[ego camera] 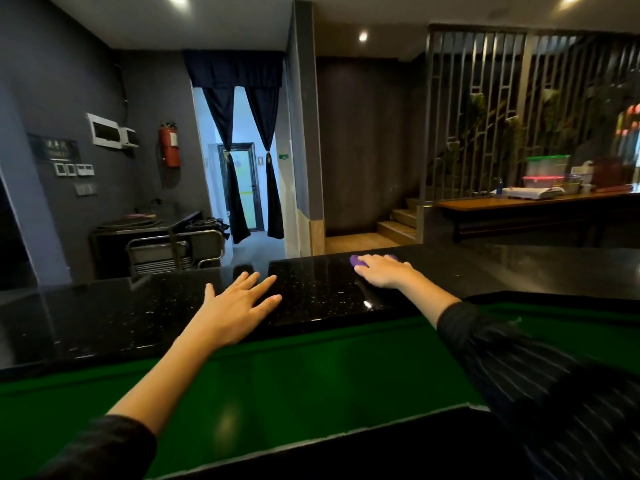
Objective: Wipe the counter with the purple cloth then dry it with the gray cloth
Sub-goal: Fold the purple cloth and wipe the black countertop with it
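Soft, light purple cloth [354, 260] lies at the far edge of the bench [322, 292] under the right grip [382, 273], whose flat fingers [365, 267] press it down, palm pressure likely holding it; left grip [239, 306] rests spread, empty

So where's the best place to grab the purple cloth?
Probably from above, at the bunched middle. The purple cloth lies in a low wad on the counter near its far edge, under the right hand, so a hand can close round it from the top.
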A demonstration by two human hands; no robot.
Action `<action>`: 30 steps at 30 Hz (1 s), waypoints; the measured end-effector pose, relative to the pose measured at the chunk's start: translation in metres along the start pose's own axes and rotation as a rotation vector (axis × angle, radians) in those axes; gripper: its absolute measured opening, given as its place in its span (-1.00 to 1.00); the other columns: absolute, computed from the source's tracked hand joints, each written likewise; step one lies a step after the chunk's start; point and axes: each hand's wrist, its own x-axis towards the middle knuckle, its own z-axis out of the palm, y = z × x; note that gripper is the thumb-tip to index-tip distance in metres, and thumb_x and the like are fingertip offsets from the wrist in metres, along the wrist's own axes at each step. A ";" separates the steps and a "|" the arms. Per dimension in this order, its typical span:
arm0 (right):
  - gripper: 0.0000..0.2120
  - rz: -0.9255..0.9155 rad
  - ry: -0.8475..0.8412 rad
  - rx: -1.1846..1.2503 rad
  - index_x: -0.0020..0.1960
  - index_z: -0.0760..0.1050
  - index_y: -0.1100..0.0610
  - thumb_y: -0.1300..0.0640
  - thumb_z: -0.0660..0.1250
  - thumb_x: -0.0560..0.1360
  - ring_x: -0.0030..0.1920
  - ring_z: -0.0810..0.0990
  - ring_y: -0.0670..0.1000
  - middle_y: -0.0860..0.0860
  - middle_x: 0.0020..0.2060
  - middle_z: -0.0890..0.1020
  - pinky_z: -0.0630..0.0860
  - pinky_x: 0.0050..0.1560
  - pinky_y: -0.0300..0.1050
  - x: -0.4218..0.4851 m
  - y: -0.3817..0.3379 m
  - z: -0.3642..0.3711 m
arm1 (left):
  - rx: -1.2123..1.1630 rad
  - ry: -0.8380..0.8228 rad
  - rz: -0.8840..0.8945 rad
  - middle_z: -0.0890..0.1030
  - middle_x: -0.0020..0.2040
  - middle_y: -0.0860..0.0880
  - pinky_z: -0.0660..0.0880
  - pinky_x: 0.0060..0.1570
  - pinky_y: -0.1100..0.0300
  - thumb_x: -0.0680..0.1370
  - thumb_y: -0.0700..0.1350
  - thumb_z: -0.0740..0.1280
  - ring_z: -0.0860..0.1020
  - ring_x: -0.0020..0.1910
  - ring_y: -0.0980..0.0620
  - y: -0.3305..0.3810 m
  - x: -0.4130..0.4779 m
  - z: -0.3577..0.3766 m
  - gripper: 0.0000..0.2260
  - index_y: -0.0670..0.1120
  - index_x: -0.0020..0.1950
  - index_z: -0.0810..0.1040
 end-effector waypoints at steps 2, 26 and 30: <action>-0.41 0.014 -0.070 -0.016 0.57 0.02 -0.03 -0.24 -0.13 0.60 0.55 0.06 0.16 0.05 0.56 0.11 -0.02 0.49 0.26 0.038 -0.014 0.002 | -0.017 0.044 -0.017 0.16 0.55 0.04 0.00 0.43 -0.25 0.60 0.24 -0.02 0.05 0.55 0.04 0.001 -0.002 0.001 -0.49 0.14 0.53 0.13; -0.41 -0.243 -0.124 -0.062 0.56 0.00 -0.09 -0.24 0.00 0.59 0.55 0.06 0.17 -0.02 0.56 0.09 -0.05 0.47 0.33 0.034 -0.137 0.036 | 0.094 0.447 -0.053 0.63 -0.22 -0.16 0.35 -0.29 0.12 0.55 0.06 0.12 0.59 -0.21 -0.19 0.010 -0.020 -0.001 -0.62 -0.16 -0.25 0.57; -0.47 -0.461 -0.201 -0.015 0.56 0.06 -0.09 -0.15 0.06 0.63 0.55 0.07 0.11 -0.03 0.56 0.12 -0.04 0.47 0.24 -0.026 -0.152 0.033 | 0.156 0.546 0.089 0.64 -0.01 -0.01 0.44 -0.10 0.07 0.58 0.11 0.01 0.61 -0.02 -0.06 -0.004 -0.059 0.019 -0.61 0.00 0.08 0.58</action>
